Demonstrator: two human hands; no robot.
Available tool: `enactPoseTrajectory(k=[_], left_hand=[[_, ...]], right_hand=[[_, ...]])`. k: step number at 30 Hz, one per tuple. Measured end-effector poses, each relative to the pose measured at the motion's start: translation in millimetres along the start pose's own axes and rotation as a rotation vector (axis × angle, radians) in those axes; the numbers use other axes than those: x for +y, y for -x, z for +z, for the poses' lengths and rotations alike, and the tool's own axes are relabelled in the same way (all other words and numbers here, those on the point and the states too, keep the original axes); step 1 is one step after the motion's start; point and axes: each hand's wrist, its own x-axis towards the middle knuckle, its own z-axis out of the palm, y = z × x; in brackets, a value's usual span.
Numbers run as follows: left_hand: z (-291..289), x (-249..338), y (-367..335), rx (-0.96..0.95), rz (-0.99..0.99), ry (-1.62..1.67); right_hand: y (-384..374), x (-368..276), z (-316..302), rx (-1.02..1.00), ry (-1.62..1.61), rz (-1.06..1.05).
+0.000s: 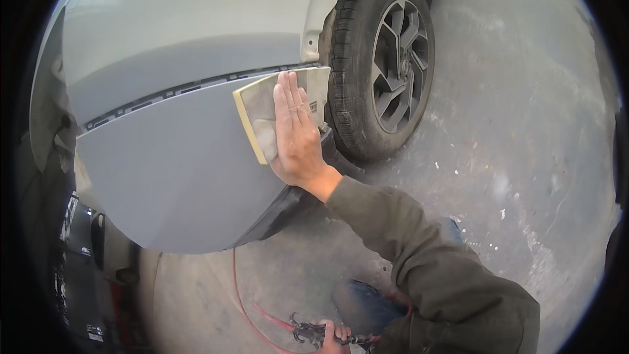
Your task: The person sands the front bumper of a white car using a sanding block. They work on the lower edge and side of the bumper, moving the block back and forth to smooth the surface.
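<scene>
My right hand (298, 131) lies with straight fingers together on a flat sanding pad (262, 105), pressing it against the panel. The pad has a yellow foam edge and a dusty, pale face; what touches the panel is hidden beneath it. Beneath both is a smooth grey lower car panel (177, 157), close to the wheel arch. At the bottom edge, my left hand (335, 339) is closed around a black air gun (313, 332) joined to a red hose (242, 295). Part of that hand is cut off by the frame.
A tyre with a dark alloy wheel (401, 65) stands just right of the pad. Above the grey panel runs a slotted seam (177, 92), then the pale car body (196, 6). Black trim (278, 213) hangs below the panel. Another dark car (82, 255) is at lower left.
</scene>
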Motion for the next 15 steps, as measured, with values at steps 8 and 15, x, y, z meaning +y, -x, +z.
enactPoseTrajectory(k=[8,15], left_hand=[[-5,-2,-5,-0.063,0.049,-0.049],[-23,-10,-9,-0.053,0.022,-0.077]], right_hand=[[58,-5,-33,-0.068,0.103,-0.002],[30,10,-10,-0.072,0.191,0.041]])
